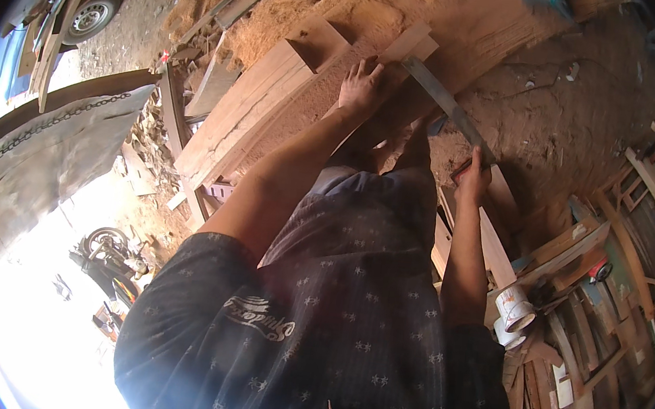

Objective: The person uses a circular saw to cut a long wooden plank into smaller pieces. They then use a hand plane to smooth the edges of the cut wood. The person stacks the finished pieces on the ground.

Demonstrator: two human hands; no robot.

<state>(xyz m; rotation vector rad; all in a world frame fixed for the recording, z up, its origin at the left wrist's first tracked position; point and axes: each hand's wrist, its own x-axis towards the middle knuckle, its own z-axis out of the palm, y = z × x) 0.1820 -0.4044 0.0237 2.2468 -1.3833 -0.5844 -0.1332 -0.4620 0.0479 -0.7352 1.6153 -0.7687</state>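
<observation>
Head view had two bare hands well apart, both busy around one wood strip (410, 41). That strip lay up at the working end of the bench, sticking out just past the fingers of the left hand (361, 85). Those fingers were bent and resting down by its near end, though I couldn't tell if they were really gripping or only pressing. Right hand (471, 180) was wrapped around the reddish handle of a handsaw (451, 106), whose long grey blade slanted up and left, tip close to the strip. Couldn't tell whether the teeth touched it. Left of the left hand sat a thick timber (254, 109) with a dark line running along it, and brown sawdust (273, 35) was heaped beyond. Off to the right: white buckets (514, 310) beside a messy pile of wood offcuts (569, 334).
</observation>
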